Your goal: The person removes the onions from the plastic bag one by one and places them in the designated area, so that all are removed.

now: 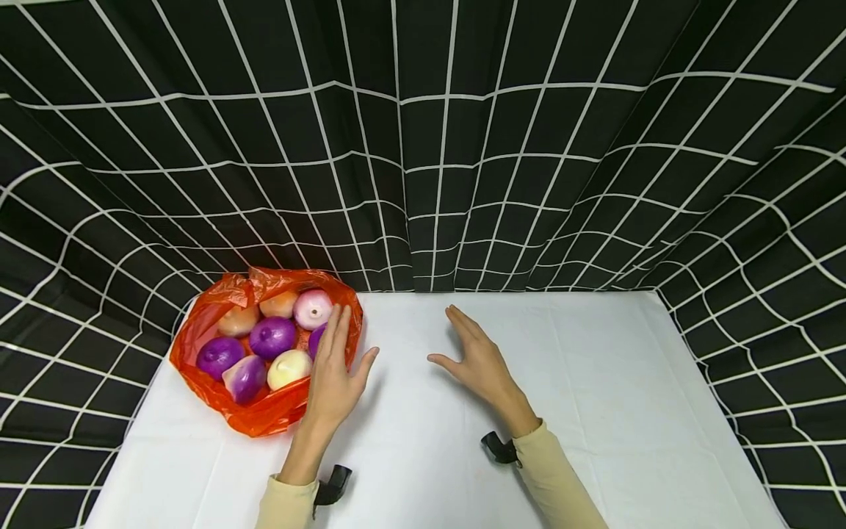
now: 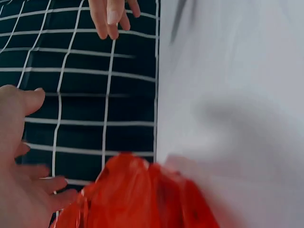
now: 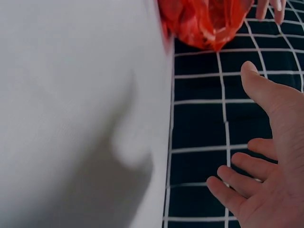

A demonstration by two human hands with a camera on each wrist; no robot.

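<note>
A red plastic bag (image 1: 254, 422) stands open at the left of the table, with several onions in it: purple ones such as this purple onion (image 1: 273, 337), a pale yellow onion (image 1: 289, 368), brownish ones and a pinkish-white onion (image 1: 313, 309). My left hand (image 1: 335, 386) is over the bag's right edge, fingers straight and thumb apart, covering part of a purple onion; whether it touches the bag I cannot tell. To the right, my right hand (image 1: 485, 364) hovers above the white surface, fingers extended, holding nothing. In the left wrist view the bag (image 2: 137, 194) shows beside the left hand's fingers.
A white cloth (image 1: 423, 455) covers the table. Black curtains with a white grid (image 1: 429, 147) enclose its back and both sides. Each wrist carries a black camera mount, one at the left wrist (image 1: 333, 485), one at the right wrist (image 1: 499, 447).
</note>
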